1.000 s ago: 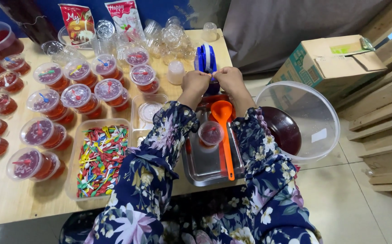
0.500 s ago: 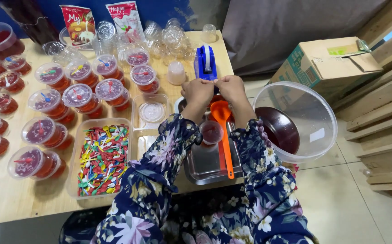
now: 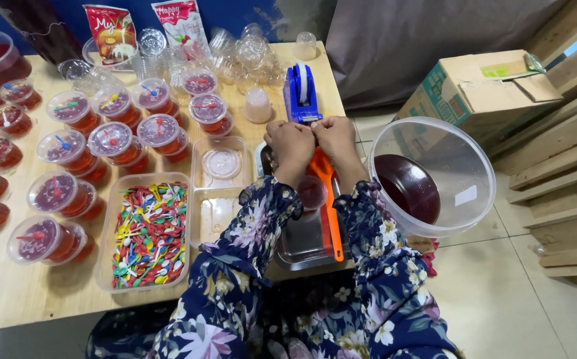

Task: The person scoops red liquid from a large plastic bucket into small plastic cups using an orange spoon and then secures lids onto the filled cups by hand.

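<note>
Wooden tabletop (image 3: 9, 299) filled the left of the view, with tiled floor and a cardboard box (image 3: 481, 90) to the right. Both hands met just in front of the blue tape dispenser (image 3: 301, 93), knuckles nearly touching. The left hand (image 3: 290, 143) was curled with its fingertips pinched together, and the right hand (image 3: 334, 136) was curled the same way beside it; whatever they pinched was too small to make out, so I cannot tell what they held. Under the wrists lay a steel tray (image 3: 301, 242) holding an orange ladle (image 3: 328, 199) and a lidded cup (image 3: 312, 191) of red jelly, partly hidden by the floral sleeves. Right of the tray sat a big clear bowl (image 3: 464, 159) with dark red liquid at the bottom. Left of the tray lay a small clear tub (image 3: 218, 183) with a lid in it, and beside that a larger tub (image 3: 147, 233) heaped with small coloured spoons. Further left stood many sealed jelly cups (image 3: 112, 139), each with a spoon on top. Empty clear cups (image 3: 248, 53) and two red packets (image 3: 112, 33) stood at the far edge.
</note>
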